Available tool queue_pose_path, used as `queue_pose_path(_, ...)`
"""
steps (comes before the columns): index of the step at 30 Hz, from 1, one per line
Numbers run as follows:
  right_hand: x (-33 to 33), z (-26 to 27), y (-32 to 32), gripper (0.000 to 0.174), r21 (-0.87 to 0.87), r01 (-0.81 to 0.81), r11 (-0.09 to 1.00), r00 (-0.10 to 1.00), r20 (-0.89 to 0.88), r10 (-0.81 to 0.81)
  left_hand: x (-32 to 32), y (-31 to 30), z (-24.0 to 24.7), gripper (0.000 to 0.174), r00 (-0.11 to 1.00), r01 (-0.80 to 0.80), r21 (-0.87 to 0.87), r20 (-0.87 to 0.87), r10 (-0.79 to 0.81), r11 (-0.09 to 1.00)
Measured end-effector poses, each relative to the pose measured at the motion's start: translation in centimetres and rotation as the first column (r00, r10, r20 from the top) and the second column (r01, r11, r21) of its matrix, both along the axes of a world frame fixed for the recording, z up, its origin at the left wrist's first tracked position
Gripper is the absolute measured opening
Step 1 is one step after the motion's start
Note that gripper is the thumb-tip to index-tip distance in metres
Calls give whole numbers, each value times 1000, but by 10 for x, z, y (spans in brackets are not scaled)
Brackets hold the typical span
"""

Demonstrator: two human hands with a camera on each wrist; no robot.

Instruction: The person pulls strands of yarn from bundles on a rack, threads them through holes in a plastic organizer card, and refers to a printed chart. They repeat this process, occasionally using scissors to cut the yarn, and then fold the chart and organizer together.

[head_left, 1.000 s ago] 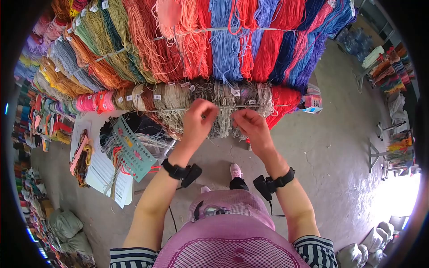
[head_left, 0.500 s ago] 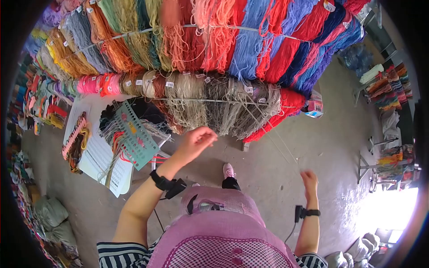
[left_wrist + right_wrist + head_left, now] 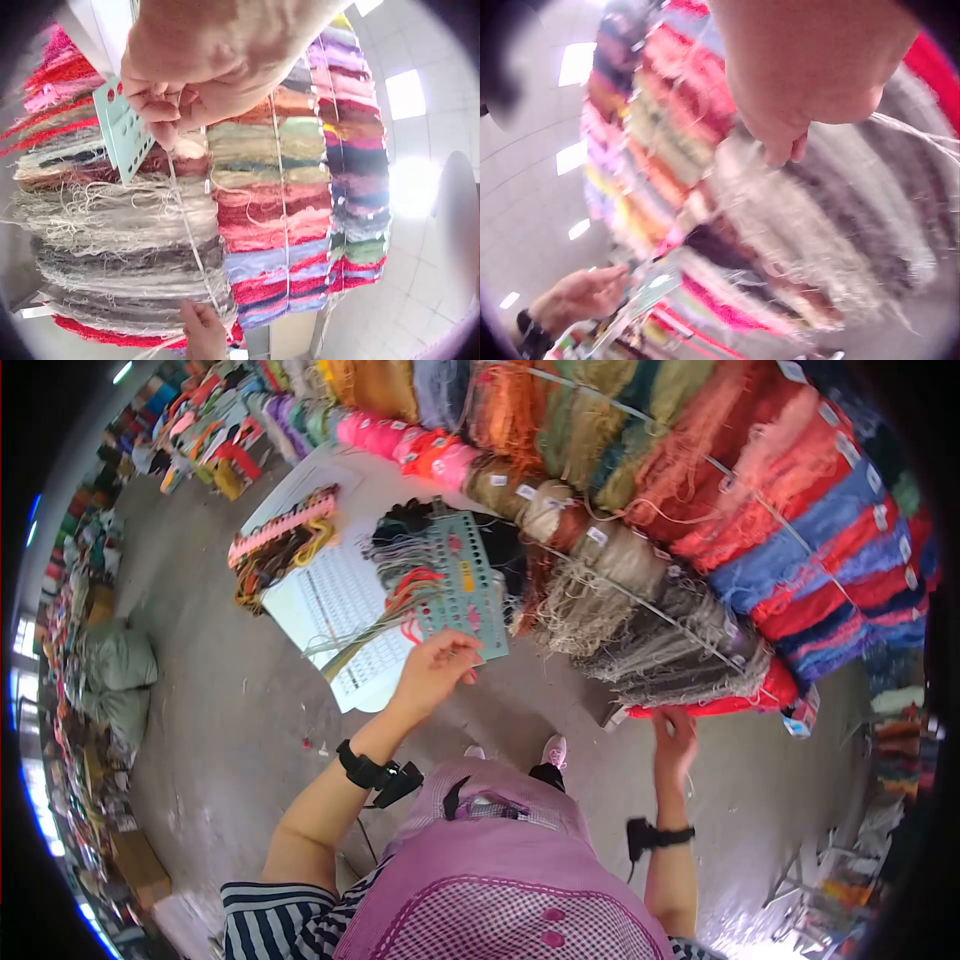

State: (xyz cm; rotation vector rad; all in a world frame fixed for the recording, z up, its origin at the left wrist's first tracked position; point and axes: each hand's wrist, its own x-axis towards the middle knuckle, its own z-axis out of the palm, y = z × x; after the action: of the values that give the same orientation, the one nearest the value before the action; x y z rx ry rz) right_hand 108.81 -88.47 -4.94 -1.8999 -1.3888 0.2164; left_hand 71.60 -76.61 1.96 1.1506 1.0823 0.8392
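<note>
My left hand is at the lower edge of a green card with punched holes. Its fingertips overlap the card in the left wrist view; I cannot tell whether they grip it. Strands in several colours hang from the card's holes. Lower right, beside the grey yarn skeins, my right hand pinches a few thin pale threads, which trail away from it in the right wrist view. A red skein lies just above that hand.
Pink, brown and beige skeins with number tags hang along a bar. Higher up is a rack of coral, red and blue skeins. A printed sheet and a pink strip with brown yarn lie on the left. Sacks stand on the floor.
Both hands left the grey skeins. My right hand drew thin threads out toward the lower right, then came back near the red skein. My left hand reached the green card as the view swung left.
</note>
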Motion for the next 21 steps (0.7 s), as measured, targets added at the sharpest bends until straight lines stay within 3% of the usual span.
queue_pose_path(2,-73,32,70,12,145,-235,961,972,38,233,-21,6,1,20,991,-131,-82,-49,128,988)
queue_pose_path(4,-143,50,117,12,251,-414,875,887,-106,450,-40,16,-17,24,961,-260,-102,72,268,960)
queue_pose_path(6,-200,55,145,9,174,-474,863,733,-465,497,-42,24,-3,30,961,-270,-111,26,274,957)
queue_pose_path(10,-241,35,182,11,50,-589,806,631,-596,498,-41,39,2,35,954,-255,-247,93,285,935)
queue_pose_path(12,-247,24,190,15,147,-563,813,735,-362,574,-43,44,-2,35,947,-223,-303,158,280,927)
queue_pose_path(16,-252,24,191,18,88,-557,826,768,-322,553,-43,49,-15,33,914,-207,-361,261,311,909)
queue_pose_path(18,-252,21,189,17,131,-625,769,780,84,620,-42,50,-17,32,902,-204,-358,292,317,911)
queue_pose_path(21,-256,37,182,22,162,-627,762,772,-7,636,-41,50,-12,26,915,-276,-307,206,347,911)
